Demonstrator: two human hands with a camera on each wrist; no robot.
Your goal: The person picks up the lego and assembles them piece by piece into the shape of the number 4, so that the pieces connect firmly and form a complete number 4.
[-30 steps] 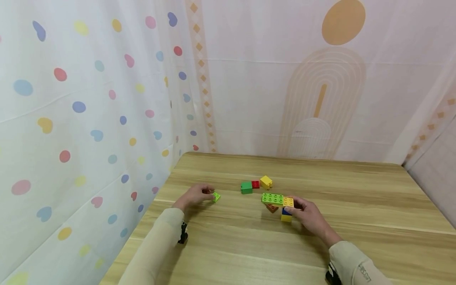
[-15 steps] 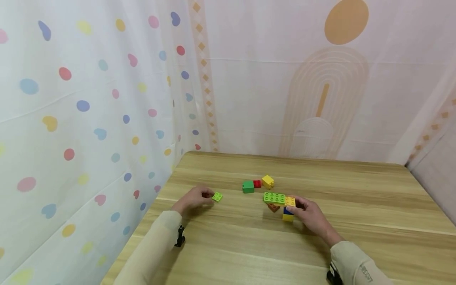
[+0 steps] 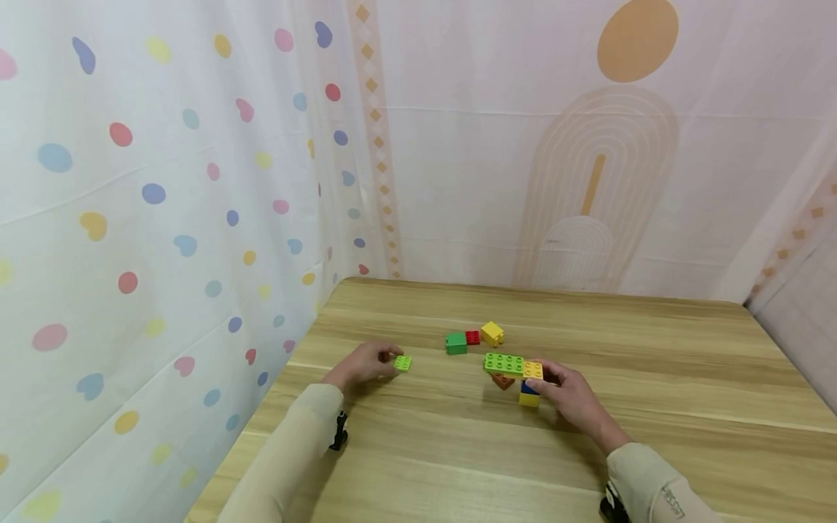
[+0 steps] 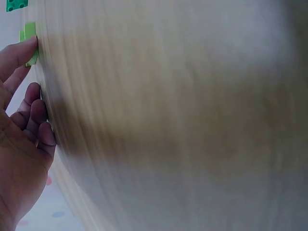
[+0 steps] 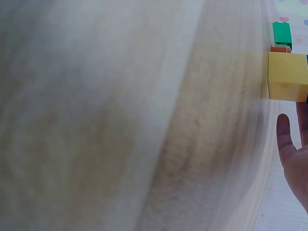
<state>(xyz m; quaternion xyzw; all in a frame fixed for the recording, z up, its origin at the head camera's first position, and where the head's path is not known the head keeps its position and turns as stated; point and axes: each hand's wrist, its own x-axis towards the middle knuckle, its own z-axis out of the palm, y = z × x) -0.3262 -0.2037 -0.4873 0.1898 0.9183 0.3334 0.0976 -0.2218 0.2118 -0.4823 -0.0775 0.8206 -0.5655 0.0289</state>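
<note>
My left hand [image 3: 365, 365] pinches a small lime-green two-by-two brick [image 3: 403, 363] at its edge, studs up; in the left wrist view the other fingers curl loosely beside it. My right hand [image 3: 570, 398] pinches a stack at its top, an orange-yellow two-by-two brick [image 3: 532, 370] with a blue brick [image 3: 530, 387] beneath and a yellow block [image 3: 529, 399] at the bottom. Whether that stack touches the wooden table [image 3: 418, 443] I can't tell. From its top, a lime-green two-by-four brick [image 3: 503, 364] juts out toward my left hand.

That long brick is what blocks my view most: it covers part of a brown brick [image 3: 503, 381], which shows just below it, to the left of my right fingers. Beyond my hands and between them sit three loose pieces close together: a green brick [image 3: 455, 343] nearest my left hand, then a red studded brick [image 3: 473, 338], then a yellow brick [image 3: 492, 333] tipped so its studs face sideways. I can't tell whether they touch. A polka-dot curtain [image 3: 163, 240] hangs to the left of my left hand, and an arch-patterned curtain [image 3: 458, 181] rises past the table's far edge, ahead of both hands.
</note>
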